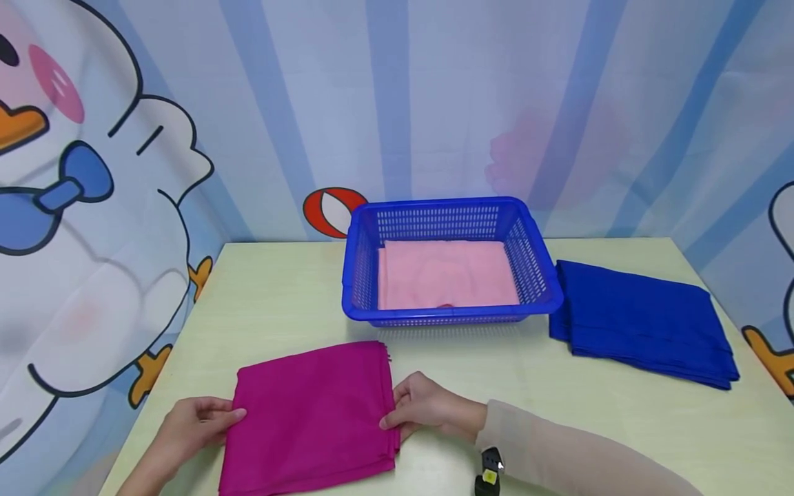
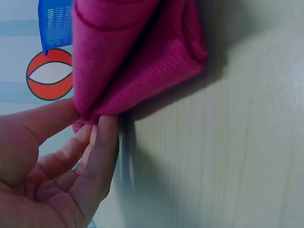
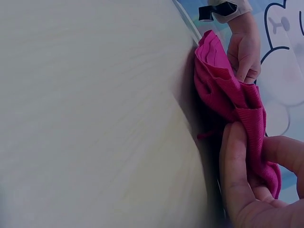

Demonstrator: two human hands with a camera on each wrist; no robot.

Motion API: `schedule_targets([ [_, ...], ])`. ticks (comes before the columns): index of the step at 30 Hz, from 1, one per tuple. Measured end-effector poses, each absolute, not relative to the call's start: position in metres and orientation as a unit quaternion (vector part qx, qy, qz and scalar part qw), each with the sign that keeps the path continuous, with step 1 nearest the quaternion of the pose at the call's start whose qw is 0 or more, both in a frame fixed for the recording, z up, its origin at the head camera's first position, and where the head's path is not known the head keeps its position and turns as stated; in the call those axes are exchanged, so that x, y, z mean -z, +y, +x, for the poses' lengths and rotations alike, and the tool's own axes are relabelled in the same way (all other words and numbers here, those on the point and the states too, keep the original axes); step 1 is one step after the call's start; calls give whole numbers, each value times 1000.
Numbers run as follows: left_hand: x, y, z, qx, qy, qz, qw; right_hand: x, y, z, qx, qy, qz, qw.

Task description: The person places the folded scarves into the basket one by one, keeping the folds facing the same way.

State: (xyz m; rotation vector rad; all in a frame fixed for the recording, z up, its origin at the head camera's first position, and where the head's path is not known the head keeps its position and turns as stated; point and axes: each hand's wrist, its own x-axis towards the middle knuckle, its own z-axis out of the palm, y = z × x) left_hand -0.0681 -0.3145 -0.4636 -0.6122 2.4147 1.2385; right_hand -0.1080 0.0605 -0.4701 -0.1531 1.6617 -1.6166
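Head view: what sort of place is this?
Probably a staged tabletop set for folding cloths, not a home: cartoon duck backdrop, pale table, blue basket holding pink cloth.

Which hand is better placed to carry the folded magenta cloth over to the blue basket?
Right, probably. The right hand pinches the magenta cloth at the edge nearer the blue basket; the left hand grips the far edge.

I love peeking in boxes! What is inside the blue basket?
A folded pink cloth lies flat inside the blue basket, covering its floor. Whether anything sits beneath that cloth cannot be seen.
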Motion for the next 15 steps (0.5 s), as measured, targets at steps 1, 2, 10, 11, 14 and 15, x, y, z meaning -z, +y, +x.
schedule_targets([
  [1,464,-314,-68,-439,854,-214,178,470,61,-108,640,656,-60,396],
  [2,464,-313,-68,-439,855,-213,177,471,62,-107,640,656,-60,396],
  [10,464,-305,-68,-439,853,-212,185,473,71,-106,637,661,-60,392],
  [11,465,-304,-68,-439,853,-212,186,474,72,-106,638,660,-61,392],
  [14,465,-302,-68,-437,854,-210,186,474,75,-105,639,660,-64,390],
  [15,466,-301,-68,-437,855,-207,186,474,76,-105,638,661,-64,389],
])
